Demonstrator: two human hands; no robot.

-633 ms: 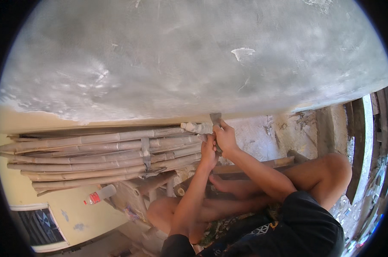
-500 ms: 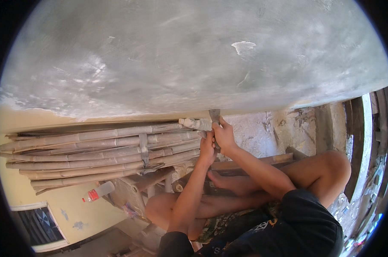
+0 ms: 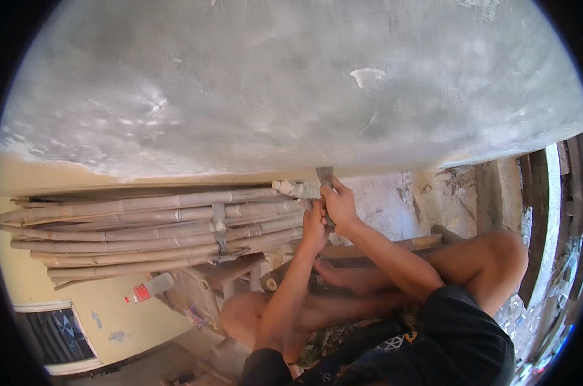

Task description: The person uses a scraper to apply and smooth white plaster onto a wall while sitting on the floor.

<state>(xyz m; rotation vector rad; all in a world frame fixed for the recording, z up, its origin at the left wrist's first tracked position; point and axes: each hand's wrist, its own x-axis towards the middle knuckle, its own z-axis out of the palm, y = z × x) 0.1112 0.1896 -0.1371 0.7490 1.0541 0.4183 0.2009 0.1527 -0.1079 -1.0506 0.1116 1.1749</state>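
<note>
My right hand is closed around a scraper, whose flat grey blade points up at the lower edge of a grey, smeared wall surface. Whether the blade touches that surface is hard to tell. My left hand is closed against the lower part of the scraper's handle, right beside my right hand. The fingers partly hide the handle. Pale chipped patches and whitish streaks mark the grey surface.
A bundle of bamboo poles lies left of my hands, its ends close to my left hand. A plastic bottle with a red label is below it. My crossed legs are beneath my arms. Wooden boards stand at right.
The view has shifted slightly, so the wall and poles sit a little lower. Both hands keep their hold on the scraper, its blade now tilted slightly differently.
</note>
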